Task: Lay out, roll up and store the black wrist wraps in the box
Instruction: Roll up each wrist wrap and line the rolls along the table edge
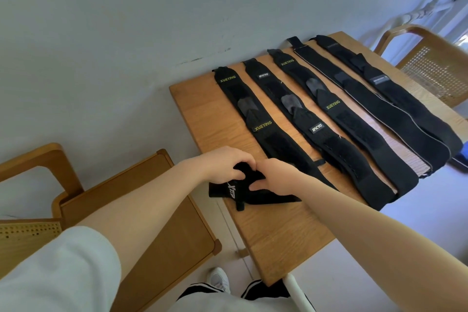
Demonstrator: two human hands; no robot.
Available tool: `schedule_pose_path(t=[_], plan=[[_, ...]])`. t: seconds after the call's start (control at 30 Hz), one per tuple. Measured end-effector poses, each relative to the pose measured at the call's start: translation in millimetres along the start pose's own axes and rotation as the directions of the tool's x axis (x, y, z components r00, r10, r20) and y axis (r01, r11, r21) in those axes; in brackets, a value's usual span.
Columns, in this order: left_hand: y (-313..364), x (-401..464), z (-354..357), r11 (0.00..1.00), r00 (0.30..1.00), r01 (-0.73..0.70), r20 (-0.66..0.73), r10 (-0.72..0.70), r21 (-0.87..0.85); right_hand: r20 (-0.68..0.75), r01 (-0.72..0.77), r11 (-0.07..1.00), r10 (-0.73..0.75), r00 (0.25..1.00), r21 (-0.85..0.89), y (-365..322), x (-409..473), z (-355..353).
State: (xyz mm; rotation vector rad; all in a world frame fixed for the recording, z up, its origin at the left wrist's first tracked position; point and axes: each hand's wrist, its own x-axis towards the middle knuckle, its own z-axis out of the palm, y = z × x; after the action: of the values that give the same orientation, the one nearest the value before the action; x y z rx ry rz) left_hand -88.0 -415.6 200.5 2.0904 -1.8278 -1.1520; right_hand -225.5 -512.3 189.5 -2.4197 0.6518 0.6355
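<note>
Both hands are working at the near edge of the table (286,240), the left hand (226,163) curling its fingers over a small black roll of wrist wrap (249,191) while the right hand (274,176) is pinching the same wrap from the other side. Its loose tail is hanging off the table edge, so a slack grip could be letting the roll spring open or slide off. The five other wraps (326,114) are lying flat just beside it, close enough for their hook patches to be snagging it; no box is showing.
</note>
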Motion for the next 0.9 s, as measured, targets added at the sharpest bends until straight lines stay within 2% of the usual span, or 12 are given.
schedule_pose_path(t=[0.13,0.2,0.27,0.33,0.4,0.43,0.53,0.63,0.73,0.83,0.9], plan=[[4,-3,-13,0.997,1.0,-0.016,0.021,0.015,0.071,-0.042,0.05,0.98,-0.042,0.998,0.192,0,-5,6],[4,-4,-11,1.0,0.999,-0.015,-0.049,0.017,0.025,-0.061,0.067,0.971,-0.054,0.997,0.23,1,-6,5],[5,-6,-9,0.995,0.975,-0.024,-0.22,0.001,-0.099,-0.064,0.063,0.957,-0.047,0.997,0.283,3,-8,-1],[5,-10,-8,0.944,0.918,-0.062,-0.39,-0.073,-0.325,-0.091,0.058,0.899,-0.02,0.996,0.435,7,-12,-7],[4,-17,-8,0.797,0.881,-0.129,-0.436,-0.181,-0.59,-0.126,0.062,0.771,0.023,0.992,0.634,8,-17,-12],[4,-19,-8,0.77,0.873,-0.14,-0.444,-0.201,-0.623,-0.141,0.069,0.705,0.045,0.989,0.706,8,-18,-15],[1,-26,-8,0.879,0.88,-0.073,-0.446,-0.165,-0.47,-0.123,0.06,0.591,0.068,0.99,0.804,4,-18,-21],[-2,-31,-13,0.89,0.911,-0.051,-0.387,-0.144,-0.453,-0.091,0.041,0.569,0.059,0.994,0.821,-2,-16,-20],[-6,-34,-15,0.904,0.918,-0.041,-0.373,-0.134,-0.426,-0.117,0.06,0.612,0.053,0.992,0.788,-7,-17,-17],[-8,-34,-15,0.899,0.918,-0.035,-0.369,-0.143,-0.436,-0.227,0.124,0.79,0.02,0.974,0.601,-14,-16,-19],[-10,-34,-17,0.844,0.921,-0.05,-0.352,-0.168,-0.535,-0.268,0.139,0.882,-0.015,0.963,0.45,-14,-17,-25]])
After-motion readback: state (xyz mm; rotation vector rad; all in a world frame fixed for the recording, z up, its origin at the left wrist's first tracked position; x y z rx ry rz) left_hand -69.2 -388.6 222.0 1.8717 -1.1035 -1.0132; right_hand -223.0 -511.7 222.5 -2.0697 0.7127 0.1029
